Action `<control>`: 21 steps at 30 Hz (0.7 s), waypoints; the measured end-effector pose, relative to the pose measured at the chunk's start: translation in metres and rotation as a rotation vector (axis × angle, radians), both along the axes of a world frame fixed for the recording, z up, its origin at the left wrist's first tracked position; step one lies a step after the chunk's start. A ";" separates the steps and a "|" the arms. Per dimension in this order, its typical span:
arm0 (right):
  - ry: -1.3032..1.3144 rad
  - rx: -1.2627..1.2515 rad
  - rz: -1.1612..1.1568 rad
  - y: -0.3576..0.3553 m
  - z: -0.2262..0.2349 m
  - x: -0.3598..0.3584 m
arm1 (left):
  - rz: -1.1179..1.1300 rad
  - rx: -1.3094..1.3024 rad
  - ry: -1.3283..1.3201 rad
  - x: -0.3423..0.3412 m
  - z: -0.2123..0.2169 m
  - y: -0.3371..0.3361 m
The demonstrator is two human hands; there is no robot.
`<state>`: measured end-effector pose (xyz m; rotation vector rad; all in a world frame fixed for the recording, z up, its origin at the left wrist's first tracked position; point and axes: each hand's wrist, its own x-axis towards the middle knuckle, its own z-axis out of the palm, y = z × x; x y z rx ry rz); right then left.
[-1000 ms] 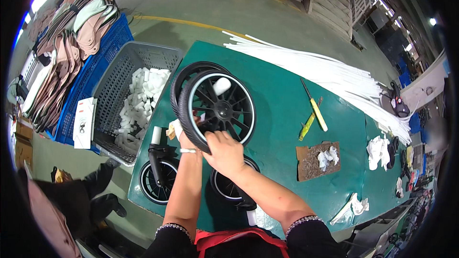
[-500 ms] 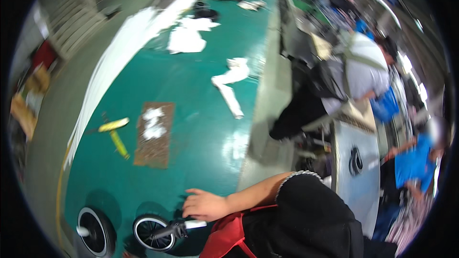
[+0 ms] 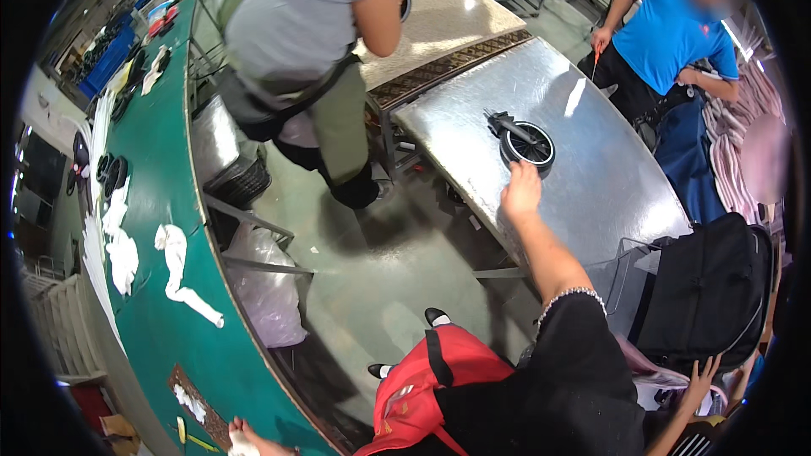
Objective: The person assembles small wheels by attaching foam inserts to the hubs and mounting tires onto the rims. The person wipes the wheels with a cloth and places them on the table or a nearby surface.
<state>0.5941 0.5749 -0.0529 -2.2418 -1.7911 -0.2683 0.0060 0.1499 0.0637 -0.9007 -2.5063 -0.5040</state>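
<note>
My right hand [image 3: 522, 192] reaches over the bare metal table, its fingers closed on the near edge of a small black wheel [image 3: 541, 160] with a pale rim. A dark fork [image 3: 507, 125] is joined to that wheel, which lies on its side. At the lower left, by the green table's edge, my left hand [image 3: 262, 446] is only partly in view. Its fingers are bent around something white [image 3: 242, 447], too cut off to name. Close to it lie a brown mat [image 3: 207, 422] with white bits on it and a yellow-handled tool [image 3: 182, 429].
White cloth pieces [image 3: 175, 266] lie along the green table [image 3: 156, 177]. A person in grey [image 3: 296, 17] stands between the tables. Across the metal table [image 3: 456, 110] stands a person in blue [image 3: 676, 29]. Another person's hand [image 3: 699, 384] touches a black bag [image 3: 710, 295] at right.
My view has swung right, from the green table to the metal one. My right hand has left the wheel and fork on the green table and is now at the wheel on the metal table.
</note>
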 end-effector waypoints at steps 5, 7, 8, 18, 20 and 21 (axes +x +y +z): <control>-0.114 -0.370 -0.192 0.041 -0.023 0.077 | -0.283 0.527 -0.861 0.087 -0.004 0.129; -0.157 -0.385 -0.069 0.042 -0.027 0.075 | -0.303 0.470 -0.910 0.116 0.009 0.146; -0.162 -0.391 0.041 0.034 -0.025 0.069 | -0.303 0.420 -0.908 0.116 0.004 0.144; 0.845 -0.386 0.524 -0.148 0.111 -0.076 | -0.291 0.043 -1.729 0.179 -0.004 0.109; 0.965 -0.614 0.738 -0.177 0.121 -0.125 | -0.048 0.127 -2.251 0.189 0.016 0.109; 0.889 -0.594 1.043 -0.187 0.144 -0.159 | 0.084 0.101 -2.321 0.187 0.022 0.108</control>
